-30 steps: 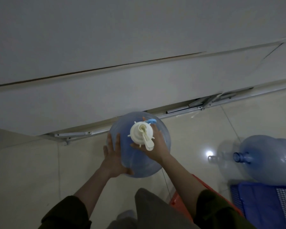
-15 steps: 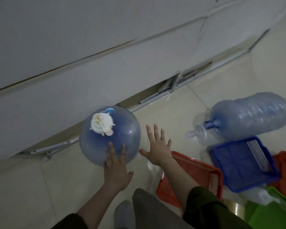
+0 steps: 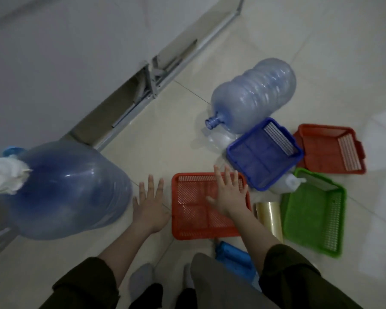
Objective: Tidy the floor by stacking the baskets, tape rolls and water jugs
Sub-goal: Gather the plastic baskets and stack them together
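Note:
An upright blue water jug (image 3: 62,190) with a white pump cap (image 3: 5,177) stands at the left by the wall. My left hand (image 3: 151,206) hovers just right of it, fingers spread, holding nothing. My right hand (image 3: 228,192) is spread open above a red basket (image 3: 187,228). A second blue jug (image 3: 254,97) lies on its side further back. A blue basket (image 3: 263,152), another red basket (image 3: 328,150) and a green basket (image 3: 310,210) lie to the right. A clear tape roll (image 3: 269,216) lies beside the near red basket.
A white wall (image 3: 65,52) with a metal rail (image 3: 143,94) along its base runs diagonally at the left. A blue object (image 3: 234,257) lies by my knee. A white plastic container (image 3: 289,186) peeks out under the blue basket. Bare tiled floor (image 3: 321,41) stretches beyond the jugs.
Both hands let go of the upright jug and came away from it to the right. The view swung right and down, bringing the baskets and tape roll into sight.

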